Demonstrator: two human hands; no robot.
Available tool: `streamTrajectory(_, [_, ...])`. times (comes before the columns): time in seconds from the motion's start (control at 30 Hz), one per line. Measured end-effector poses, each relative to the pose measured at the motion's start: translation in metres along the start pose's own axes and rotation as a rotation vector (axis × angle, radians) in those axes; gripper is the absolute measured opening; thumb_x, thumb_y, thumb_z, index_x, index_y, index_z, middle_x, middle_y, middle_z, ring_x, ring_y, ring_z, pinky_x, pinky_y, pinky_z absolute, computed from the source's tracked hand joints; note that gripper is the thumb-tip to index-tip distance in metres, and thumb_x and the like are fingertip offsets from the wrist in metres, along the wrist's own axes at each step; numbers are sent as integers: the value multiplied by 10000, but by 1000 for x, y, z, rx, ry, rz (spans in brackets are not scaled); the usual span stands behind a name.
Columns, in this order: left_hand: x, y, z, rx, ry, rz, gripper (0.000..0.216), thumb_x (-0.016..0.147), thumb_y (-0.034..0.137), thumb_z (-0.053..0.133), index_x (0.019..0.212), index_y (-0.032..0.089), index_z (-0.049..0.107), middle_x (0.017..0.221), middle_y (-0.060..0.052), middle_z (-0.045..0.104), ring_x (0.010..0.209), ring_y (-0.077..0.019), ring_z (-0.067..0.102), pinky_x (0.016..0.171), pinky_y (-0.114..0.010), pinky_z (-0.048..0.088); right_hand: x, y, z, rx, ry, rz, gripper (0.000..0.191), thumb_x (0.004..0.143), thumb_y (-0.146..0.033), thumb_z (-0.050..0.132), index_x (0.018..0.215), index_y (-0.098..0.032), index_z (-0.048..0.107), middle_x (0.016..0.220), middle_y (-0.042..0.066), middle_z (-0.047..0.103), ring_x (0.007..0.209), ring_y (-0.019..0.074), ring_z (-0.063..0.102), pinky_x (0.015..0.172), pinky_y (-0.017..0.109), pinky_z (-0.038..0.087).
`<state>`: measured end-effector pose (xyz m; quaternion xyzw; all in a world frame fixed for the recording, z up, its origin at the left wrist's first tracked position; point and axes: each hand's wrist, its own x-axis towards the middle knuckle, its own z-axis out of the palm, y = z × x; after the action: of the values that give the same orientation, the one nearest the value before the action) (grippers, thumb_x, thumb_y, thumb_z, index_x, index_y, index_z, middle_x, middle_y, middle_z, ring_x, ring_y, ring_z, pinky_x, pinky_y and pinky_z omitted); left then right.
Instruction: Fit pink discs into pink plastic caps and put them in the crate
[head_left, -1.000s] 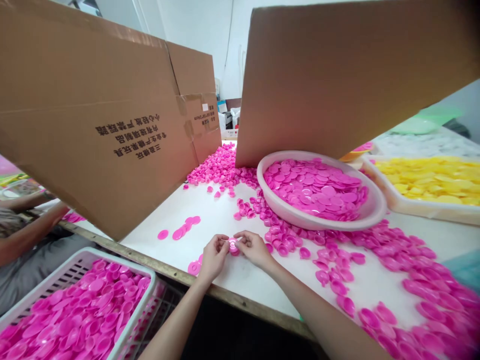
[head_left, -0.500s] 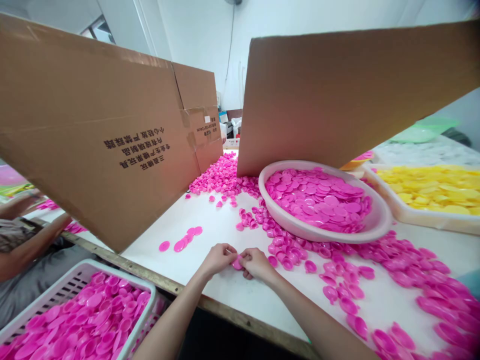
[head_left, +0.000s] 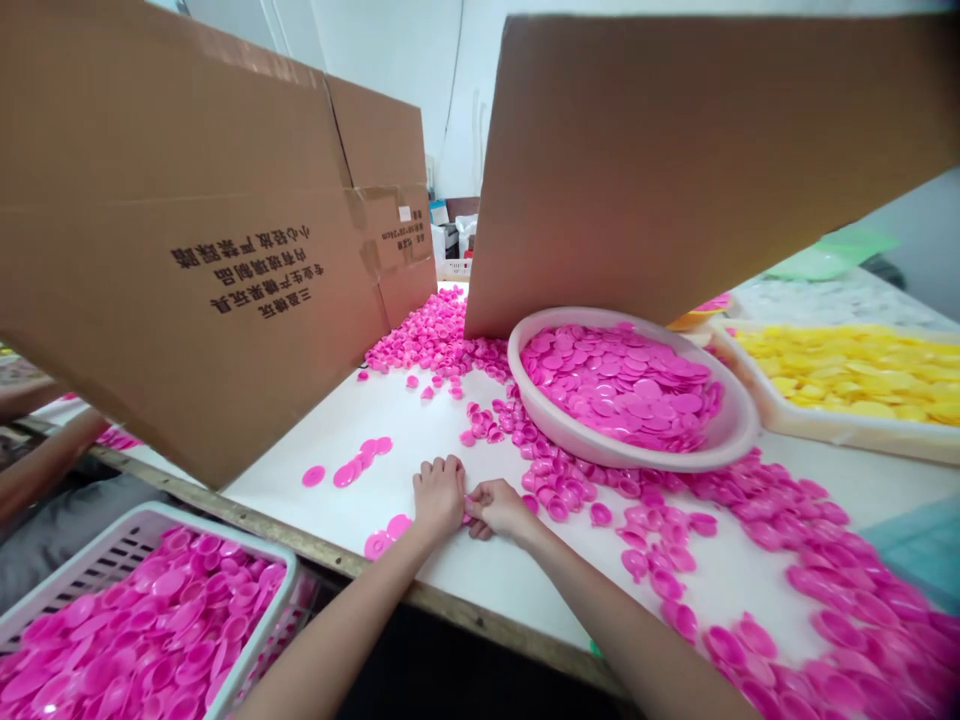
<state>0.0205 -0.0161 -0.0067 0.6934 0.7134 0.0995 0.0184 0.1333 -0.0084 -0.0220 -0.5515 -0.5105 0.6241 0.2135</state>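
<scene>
Over the white tabletop, my left hand (head_left: 439, 494) is closed with its back turned up, pressing on a small pink plastic piece (head_left: 468, 508). The thumb and fingers of my right hand (head_left: 498, 508) pinch the same piece from the other side. Most of it is hidden by the fingers. Beside my left forearm lie a few flat pink discs (head_left: 377, 544), and a short row of overlapping pink discs (head_left: 358, 467) lies farther left. To the right of my right hand are scattered small pink cups (head_left: 557, 509).
A pale basin (head_left: 637, 459) of pink discs stands right of centre, near a tray (head_left: 840, 428) of yellow pieces. Large cardboard panels (head_left: 285, 200) rise left and right. A white basket (head_left: 289, 575) of pink pieces sits below the table edge. Another person's arm (head_left: 52, 465) shows at left.
My left hand has rolled over so its back faces up, against the pink piece. Pink discs beside my left forearm now show. The whole view has shifted slightly.
</scene>
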Motion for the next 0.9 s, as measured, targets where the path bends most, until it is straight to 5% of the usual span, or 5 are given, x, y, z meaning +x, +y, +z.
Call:
streamTrajectory(0.27, [-17, -5, -40, -34, -146, 37, 289, 856, 406, 264, 923, 222, 476, 743, -36, 622, 693, -172, 576, 568, -238, 331, -23, 5, 12, -29, -8, -326, 171, 780, -250, 492, 880, -132, 566, 604, 20, 620, 477, 94, 585, 428, 169, 441])
streamTrajectory(0.37, [-44, -61, -85, -57, -30, -121, 296, 831, 448, 285, 890, 249, 497, 730, -4, 634, 677, -172, 585, 559, -237, 338, -35, -6, 3, -137, 11, -393, 258, 787, -300, 469, 994, -170, 551, 712, 31, 632, 529, 105, 594, 465, 195, 437])
streamTrajectory(0.57, [-120, -210, -167, 483, 176, -729, 346, 776, 514, 315, 935, 262, 493, 894, -13, 628, 820, -245, 552, 637, -307, 377, -48, -24, -36, -816, 444, -372, 189, 787, -230, 454, 845, -158, 619, 924, 117, 580, 777, 195, 587, 642, 285, 418])
streamTrajectory(0.67, [-125, -225, -162, 443, 137, -694, 340, 771, 497, 335, 939, 249, 495, 955, -16, 614, 859, -238, 543, 675, -314, 384, -49, -21, -40, -1025, 487, -204, 211, 776, -252, 471, 884, -124, 601, 1000, 162, 521, 729, 216, 599, 566, 287, 411])
streamTrajectory(0.9, [-41, -164, -77, 27, 88, -325, 363, 803, 414, 348, 1040, 169, 471, 926, -61, 599, 847, -180, 560, 710, -243, 388, -43, -12, -40, -1083, 435, -159, 226, 725, -77, 451, 914, -96, 573, 954, 150, 509, 740, 205, 594, 561, 267, 404])
